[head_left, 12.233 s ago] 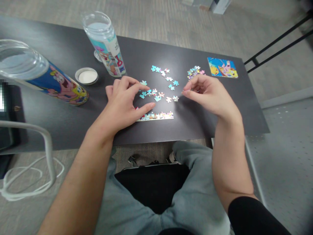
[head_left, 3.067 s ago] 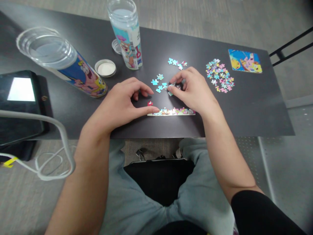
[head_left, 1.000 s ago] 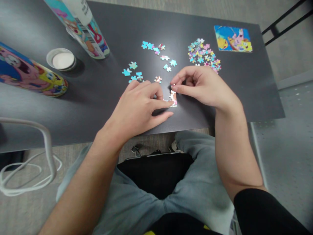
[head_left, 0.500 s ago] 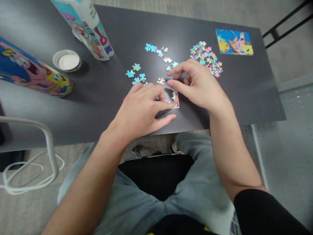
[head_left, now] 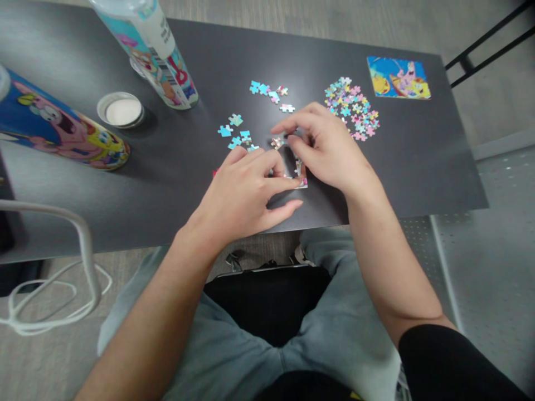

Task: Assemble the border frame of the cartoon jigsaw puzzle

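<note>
Cardboard edge strip (head_left: 299,179), mostly hidden, is pinned near the front edge of the dark table (head_left: 418,161) under the flattened left hand (head_left: 246,192) while a loose piece (head_left: 276,143) is reached for by the curled right hand (head_left: 328,150), its grip undeterminable; the joined strip could be buckled apart by a slip.

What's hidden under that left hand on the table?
Under the left hand lies a joined strip of puzzle pieces: only its right end, with a short upright run, shows past the fingertips, plus a red bit at the left. The rest is covered, so its length cannot be seen.
</note>
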Action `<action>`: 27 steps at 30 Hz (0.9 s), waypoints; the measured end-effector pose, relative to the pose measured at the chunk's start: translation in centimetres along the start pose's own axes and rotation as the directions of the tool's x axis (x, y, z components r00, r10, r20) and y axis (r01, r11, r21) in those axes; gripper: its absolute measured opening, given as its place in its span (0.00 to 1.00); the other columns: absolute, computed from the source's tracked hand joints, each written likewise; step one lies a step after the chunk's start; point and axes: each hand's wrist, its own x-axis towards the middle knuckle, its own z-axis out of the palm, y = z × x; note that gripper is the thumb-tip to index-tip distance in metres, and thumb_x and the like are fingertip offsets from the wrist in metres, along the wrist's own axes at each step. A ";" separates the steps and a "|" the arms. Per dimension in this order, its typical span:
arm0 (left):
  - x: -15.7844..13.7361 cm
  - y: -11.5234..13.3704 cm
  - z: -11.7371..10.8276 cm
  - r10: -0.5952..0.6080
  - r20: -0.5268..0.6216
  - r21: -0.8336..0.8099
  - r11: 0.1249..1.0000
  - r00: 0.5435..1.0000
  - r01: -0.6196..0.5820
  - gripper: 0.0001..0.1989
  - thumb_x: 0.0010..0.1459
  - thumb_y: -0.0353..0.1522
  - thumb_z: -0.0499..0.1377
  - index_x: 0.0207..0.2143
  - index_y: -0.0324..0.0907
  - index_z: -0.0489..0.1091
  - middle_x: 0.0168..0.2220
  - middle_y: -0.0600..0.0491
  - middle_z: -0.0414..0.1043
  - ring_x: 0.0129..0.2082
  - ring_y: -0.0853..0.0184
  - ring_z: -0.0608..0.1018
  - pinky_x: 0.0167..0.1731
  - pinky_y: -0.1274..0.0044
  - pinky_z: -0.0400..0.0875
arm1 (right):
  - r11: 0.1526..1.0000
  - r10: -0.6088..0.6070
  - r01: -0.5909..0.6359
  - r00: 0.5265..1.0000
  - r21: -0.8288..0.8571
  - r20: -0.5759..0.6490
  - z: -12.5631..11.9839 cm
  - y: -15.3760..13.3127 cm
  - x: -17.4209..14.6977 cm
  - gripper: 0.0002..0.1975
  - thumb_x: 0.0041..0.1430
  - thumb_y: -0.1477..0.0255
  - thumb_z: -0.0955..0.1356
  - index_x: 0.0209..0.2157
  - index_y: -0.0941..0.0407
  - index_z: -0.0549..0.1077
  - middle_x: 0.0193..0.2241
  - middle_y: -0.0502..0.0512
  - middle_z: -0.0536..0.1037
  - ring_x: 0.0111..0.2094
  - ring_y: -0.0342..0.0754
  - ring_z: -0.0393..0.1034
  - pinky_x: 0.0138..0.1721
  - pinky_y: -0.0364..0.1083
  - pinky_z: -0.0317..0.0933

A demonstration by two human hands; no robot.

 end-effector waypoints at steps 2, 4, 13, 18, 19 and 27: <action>0.1 0.1 -0.1 0.003 -0.008 -0.006 1.000 1.000 -0.003 0.16 0.82 0.42 0.69 0.61 0.51 0.95 0.52 0.44 0.88 0.49 0.50 0.84 0.57 0.53 0.75 | 1.000 0.002 -0.003 0.997 -0.021 -0.072 0.3 0.0 -0.2 0.05 0.79 0.65 0.82 0.50 0.48 0.88 0.55 0.64 0.86 0.55 0.65 0.83 0.69 0.64 0.76; 0.1 0.1 -0.1 -0.001 -0.014 -0.011 1.000 1.000 0.001 0.14 0.81 0.41 0.69 0.59 0.51 0.95 0.51 0.45 0.88 0.48 0.51 0.83 0.57 0.54 0.75 | 0.999 0.005 -0.010 0.991 -0.037 -0.132 0.8 -0.1 -0.3 0.09 0.74 0.65 0.85 0.46 0.48 0.85 0.55 0.65 0.86 0.54 0.65 0.82 0.68 0.65 0.76; -0.1 0.0 0.1 -0.003 -0.028 -0.011 1.000 1.000 0.003 0.14 0.82 0.41 0.71 0.61 0.53 0.94 0.50 0.47 0.87 0.47 0.52 0.82 0.57 0.55 0.74 | 0.998 0.059 -0.059 0.998 -0.002 -0.018 0.0 -0.3 -0.1 0.08 0.72 0.66 0.85 0.42 0.44 0.86 0.43 0.58 0.85 0.50 0.65 0.82 0.57 0.65 0.79; -0.1 0.0 0.1 0.009 -0.019 -0.002 1.000 1.000 -0.009 0.15 0.82 0.41 0.70 0.62 0.53 0.94 0.51 0.46 0.87 0.47 0.52 0.82 0.56 0.55 0.74 | 0.996 0.076 -0.075 0.997 0.057 -0.016 -0.4 0.0 -0.3 0.10 0.70 0.67 0.86 0.45 0.45 0.86 0.42 0.57 0.85 0.51 0.65 0.82 0.54 0.63 0.78; -0.1 0.0 0.1 0.003 -0.022 -0.004 1.000 1.000 -0.003 0.15 0.82 0.41 0.70 0.62 0.54 0.94 0.50 0.47 0.87 0.46 0.52 0.82 0.56 0.56 0.74 | 0.998 0.051 -0.049 0.998 0.048 -0.032 -0.4 0.1 -0.2 0.10 0.70 0.68 0.86 0.45 0.45 0.87 0.43 0.58 0.85 0.53 0.66 0.82 0.57 0.64 0.78; -0.1 0.1 0.0 -0.003 -0.024 -0.019 1.000 1.000 0.003 0.14 0.82 0.40 0.69 0.61 0.53 0.93 0.50 0.47 0.85 0.47 0.52 0.82 0.57 0.56 0.72 | 1.000 0.016 -0.015 1.000 0.009 -0.007 -0.6 0.2 0.2 0.08 0.71 0.70 0.83 0.40 0.43 0.86 0.40 0.57 0.84 0.52 0.66 0.80 0.63 0.68 0.75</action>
